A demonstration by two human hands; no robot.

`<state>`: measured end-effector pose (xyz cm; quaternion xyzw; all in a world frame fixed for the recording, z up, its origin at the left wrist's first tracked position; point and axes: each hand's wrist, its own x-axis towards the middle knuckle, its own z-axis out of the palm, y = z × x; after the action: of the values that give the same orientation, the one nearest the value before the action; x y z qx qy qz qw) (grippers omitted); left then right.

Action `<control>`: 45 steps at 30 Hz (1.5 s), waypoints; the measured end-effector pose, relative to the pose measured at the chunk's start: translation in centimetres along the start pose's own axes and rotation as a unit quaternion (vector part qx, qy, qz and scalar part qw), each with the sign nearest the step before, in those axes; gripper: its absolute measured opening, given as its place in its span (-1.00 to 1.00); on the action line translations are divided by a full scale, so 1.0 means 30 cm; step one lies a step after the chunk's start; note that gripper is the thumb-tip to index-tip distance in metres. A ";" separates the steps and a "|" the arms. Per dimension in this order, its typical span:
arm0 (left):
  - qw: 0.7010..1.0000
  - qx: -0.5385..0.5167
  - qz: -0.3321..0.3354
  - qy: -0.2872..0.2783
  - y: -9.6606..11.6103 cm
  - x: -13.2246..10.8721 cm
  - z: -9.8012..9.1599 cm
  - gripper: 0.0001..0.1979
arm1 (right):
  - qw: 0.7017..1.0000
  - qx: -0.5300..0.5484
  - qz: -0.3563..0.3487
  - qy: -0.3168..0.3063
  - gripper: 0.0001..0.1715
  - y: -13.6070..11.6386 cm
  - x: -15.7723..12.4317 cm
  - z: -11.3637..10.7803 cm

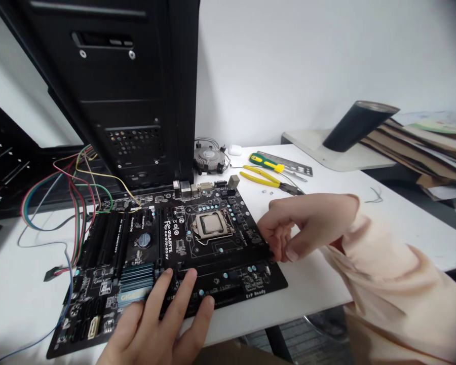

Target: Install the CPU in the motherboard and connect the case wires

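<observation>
A black motherboard [213, 258] lies flat on the white table [319, 284], with its CPU socket [212, 225] near the middle and a blue heatsink [137, 279] toward the near left. My left hand [163, 324] rests on the board's near edge, fingers stretched out flat beside the heatsink. My right hand [307, 228], in a pale peach sleeve, is at the board's right edge with its fingers curled and pinched together; what they hold, if anything, is hidden.
A black computer case [129, 91] stands behind the board, with coloured wires [72, 197] trailing from it to the left. A CPU cooler fan [209, 157], yellow pliers [269, 182], a green-yellow screwdriver [268, 163] and small screws [268, 191] lie behind. A monitor base [338, 147] and stacked papers [421, 147] sit far right.
</observation>
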<state>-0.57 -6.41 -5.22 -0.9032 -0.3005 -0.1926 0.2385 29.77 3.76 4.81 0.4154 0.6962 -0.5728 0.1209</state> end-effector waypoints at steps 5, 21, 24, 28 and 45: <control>1.000 0.007 -0.003 0.028 0.011 -0.012 0.016 -0.65 | 0.999 -0.036 -0.005 0.007 -0.45 -0.001 0.005 0.001; 0.996 -0.069 0.041 -0.035 0.020 -0.027 0.014 -0.49 | 1.000 -0.027 0.002 0.006 -0.62 0.005 0.016 0.007; 0.995 -0.077 0.034 -0.045 0.020 -0.031 0.010 -0.52 | 0.997 -0.072 -0.013 0.035 -0.69 -0.018 -0.005 0.014; 0.995 -0.078 0.031 -0.050 0.013 -0.036 0.009 -0.53 | 0.963 -0.176 -0.031 0.201 -0.79 -0.028 -0.050 0.068; 0.994 -0.098 0.030 -0.043 0.007 -0.057 0.029 -0.55 | 0.690 -0.222 -0.167 0.669 -0.82 0.089 0.076 0.477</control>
<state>-1.54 -6.86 -6.82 -0.9381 -0.2632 -0.1750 0.1418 25.85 -8.10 -3.02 0.5262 0.7576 0.0169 -0.3860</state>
